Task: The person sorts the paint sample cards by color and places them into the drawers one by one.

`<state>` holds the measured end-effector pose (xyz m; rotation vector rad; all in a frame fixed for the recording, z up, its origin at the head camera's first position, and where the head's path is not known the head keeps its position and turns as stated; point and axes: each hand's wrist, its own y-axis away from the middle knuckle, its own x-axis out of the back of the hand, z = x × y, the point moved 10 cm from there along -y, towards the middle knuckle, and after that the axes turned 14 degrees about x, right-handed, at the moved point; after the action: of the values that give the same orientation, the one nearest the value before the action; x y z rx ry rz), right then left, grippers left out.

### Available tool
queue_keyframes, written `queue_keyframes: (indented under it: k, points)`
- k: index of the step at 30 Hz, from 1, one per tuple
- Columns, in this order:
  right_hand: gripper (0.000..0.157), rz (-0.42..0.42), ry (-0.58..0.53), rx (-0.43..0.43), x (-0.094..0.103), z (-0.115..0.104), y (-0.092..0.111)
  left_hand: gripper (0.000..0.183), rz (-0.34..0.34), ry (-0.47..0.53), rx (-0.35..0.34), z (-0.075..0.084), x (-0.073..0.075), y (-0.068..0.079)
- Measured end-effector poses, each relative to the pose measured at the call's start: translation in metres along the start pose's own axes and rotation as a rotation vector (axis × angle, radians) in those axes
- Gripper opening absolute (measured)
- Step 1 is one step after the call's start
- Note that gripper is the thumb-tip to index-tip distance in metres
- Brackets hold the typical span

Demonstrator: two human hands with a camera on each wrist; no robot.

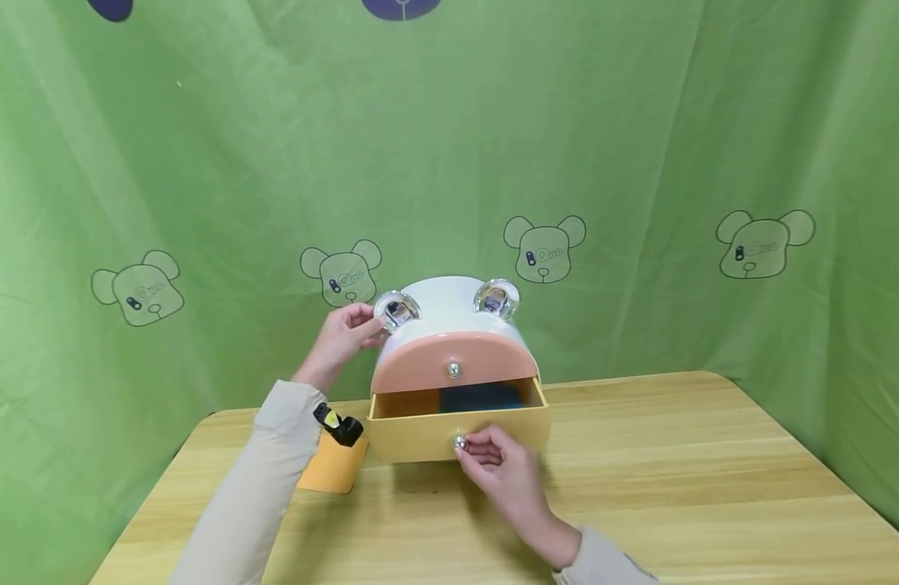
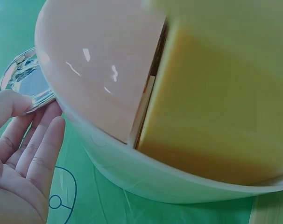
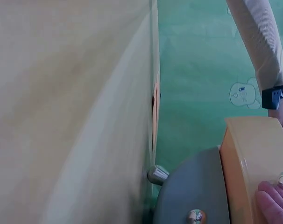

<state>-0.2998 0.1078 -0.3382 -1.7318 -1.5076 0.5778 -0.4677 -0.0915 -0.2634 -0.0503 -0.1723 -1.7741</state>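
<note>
A rounded white cabinet [image 1: 445, 302] with a pink upper drawer [image 1: 434, 357] stands on the table. Its yellow drawer [image 1: 420, 439] is pulled partway out, and a dark blue item [image 1: 481, 396] lies inside. My left hand [image 1: 343, 337] holds the shiny silver ring [image 2: 38, 100] on the cabinet's left side, thumb in front and fingers behind. My right hand [image 1: 511, 479] pinches the small silver knob [image 1: 460, 442] of the yellow drawer between thumb and fingers. The right wrist view shows a grey rounded front [image 3: 197, 186] below this drawer, with its own knob [image 3: 196, 217].
An orange flat piece [image 1: 332, 467] lies on the wooden table [image 1: 676, 463], left of the cabinet. A second silver ring [image 1: 497, 301] sits at the cabinet's top right. Behind everything hangs a green curtain [image 1: 449, 146] printed with bear heads. A silver foot [image 3: 158, 175] props the cabinet.
</note>
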Motion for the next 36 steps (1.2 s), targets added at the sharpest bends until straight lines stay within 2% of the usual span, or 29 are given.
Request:
queue_keyframes:
  k: [3,11,22,27,32,36]
  points:
    - [0.020,0.005,-0.004,-0.021,-0.001,0.018,-0.001,0.017,0.001,0.001,-0.003,0.000,0.000,0.000]
    - [0.017,-0.022,-0.001,-0.046,-0.004,0.036,-0.014,0.015,0.003,0.016,0.000,-0.002,0.000,-0.001]
    - [0.015,-0.035,-0.065,-0.116,-0.006,0.057,-0.024,0.014,0.023,0.049,-0.078,-0.002,-0.001,-0.001]
    - [0.016,-0.116,-0.106,-0.185,-0.004,0.066,-0.028,0.021,0.102,0.064,-0.104,-0.003,0.000,0.002]
    - [0.019,-0.206,-0.117,-0.223,0.008,0.058,-0.037,0.028,0.210,0.113,-0.102,-0.009,-0.001,0.009]
    - [0.020,-0.199,-0.105,-0.217,0.027,0.049,-0.050,0.029,0.308,0.168,-0.147,-0.013,0.005,0.020]
